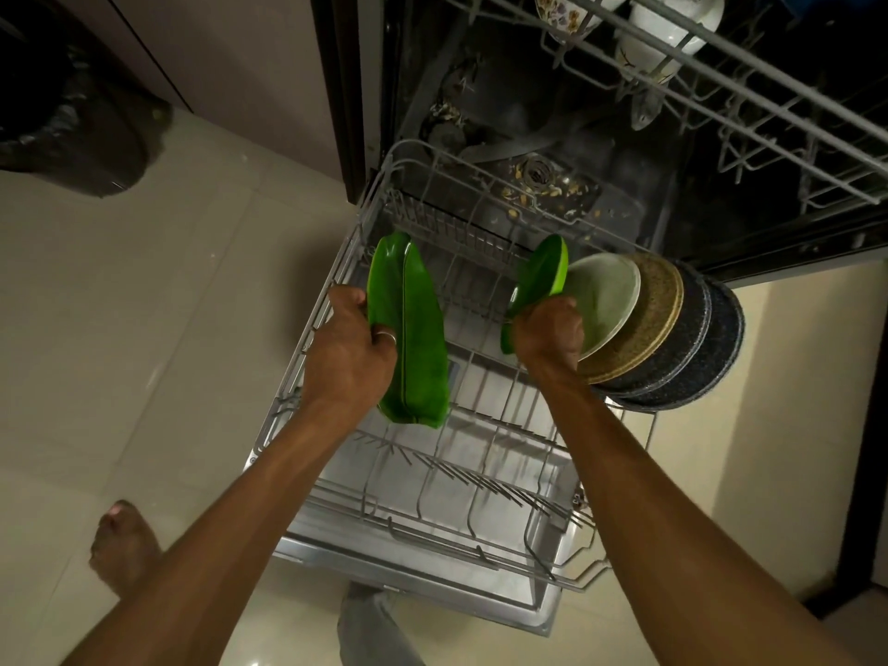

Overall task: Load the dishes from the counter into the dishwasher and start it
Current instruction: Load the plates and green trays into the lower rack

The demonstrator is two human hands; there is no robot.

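hands (pixel 348 348) grip green dishes (pixel 408 329) by edges

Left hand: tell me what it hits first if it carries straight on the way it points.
Likely the rear tines of the lower rack, just past the green leaf plate the left hand grips; depth unclear.

Lower rack (pixel 432 535) holds plates (pixel 659 319) standing on edge.

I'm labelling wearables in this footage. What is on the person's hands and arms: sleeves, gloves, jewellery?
The left hand wears a thin silver-coloured ring on one finger. The right hand shows no ring from this side. There are no gloves, and no watch or bracelet at either wrist. Both arms are bare right to the frame edge, with no sleeves in view.
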